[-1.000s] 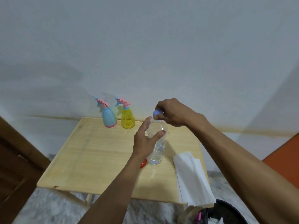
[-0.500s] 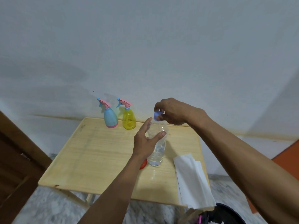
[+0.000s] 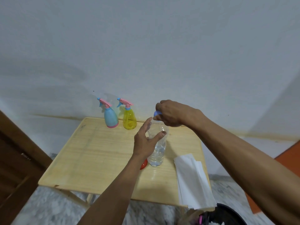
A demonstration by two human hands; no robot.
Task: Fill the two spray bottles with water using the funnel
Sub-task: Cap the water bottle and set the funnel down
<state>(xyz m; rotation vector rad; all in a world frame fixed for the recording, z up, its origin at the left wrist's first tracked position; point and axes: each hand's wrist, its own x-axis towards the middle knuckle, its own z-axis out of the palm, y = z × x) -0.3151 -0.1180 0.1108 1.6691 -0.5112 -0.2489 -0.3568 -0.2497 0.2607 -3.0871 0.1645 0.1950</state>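
Observation:
Two spray bottles with pink triggers stand side by side at the table's far edge, a blue spray bottle point(image 3: 111, 118) on the left and a yellow spray bottle point(image 3: 129, 120) on the right. A clear water bottle point(image 3: 158, 154), part full, stands upright mid-table. My left hand point(image 3: 145, 143) holds its upper body between thumb and fingers. My right hand point(image 3: 170, 113) pinches the blue cap point(image 3: 156, 113) at the bottle's mouth. A red funnel point(image 3: 144, 164) lies on the table behind my left wrist, mostly hidden.
The wooden table point(image 3: 97, 151) stands against a white wall. A stack of white paper towels point(image 3: 193, 181) lies at its right front corner, overhanging the edge. A dark bin point(image 3: 227, 215) sits below on the floor. A brown wooden door point(image 3: 16, 159) is at the left.
Both hands stay on the water bottle and its cap. Only the view has shifted slightly.

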